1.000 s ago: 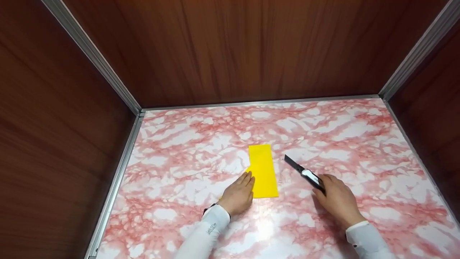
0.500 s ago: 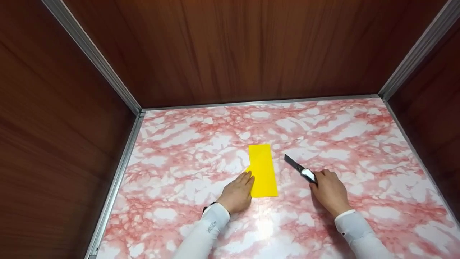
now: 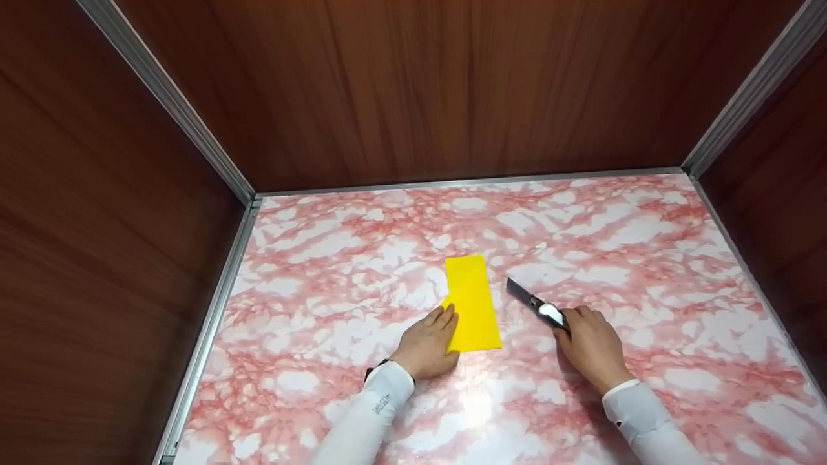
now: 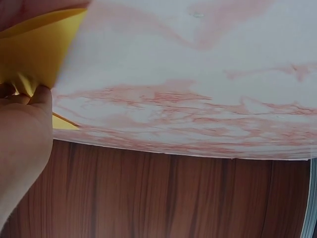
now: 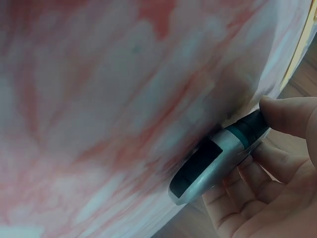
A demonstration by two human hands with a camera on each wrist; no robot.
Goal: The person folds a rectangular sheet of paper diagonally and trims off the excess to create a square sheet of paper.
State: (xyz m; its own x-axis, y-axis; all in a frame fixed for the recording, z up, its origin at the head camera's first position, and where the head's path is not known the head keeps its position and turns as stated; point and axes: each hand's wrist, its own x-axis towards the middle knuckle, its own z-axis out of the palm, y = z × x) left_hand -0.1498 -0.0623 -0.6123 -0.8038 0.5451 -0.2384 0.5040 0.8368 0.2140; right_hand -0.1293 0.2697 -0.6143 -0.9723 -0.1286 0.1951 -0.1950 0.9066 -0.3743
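Observation:
A yellow sheet of paper point(image 3: 471, 303) lies on the pink-and-white marbled table, its lower left part hidden under my left hand point(image 3: 423, 342). That hand rests on it with fingers stretched forward. In the left wrist view, the yellow paper point(image 4: 37, 52) curves up beside the fingers. To the right of the sheet, my right hand point(image 3: 591, 345) grips a utility knife point(image 3: 550, 314). Its dark blade point(image 3: 519, 290) is out and points up and left towards the paper, apart from it. The right wrist view shows the knife's silver and black handle point(image 5: 218, 166) pinched between thumb and fingers.
Dark brown wood-grain panels point(image 3: 413, 90) enclose the table at the back and both sides. Metal strips point(image 3: 471, 183) run along its edges. Marbled tabletop point(image 3: 310, 303) spreads around both hands.
My right hand has shifted left and closed further over the knife's handle; the blade tip has moved slightly left. The left hand stays on the paper, its thumb now showing at the lower edge.

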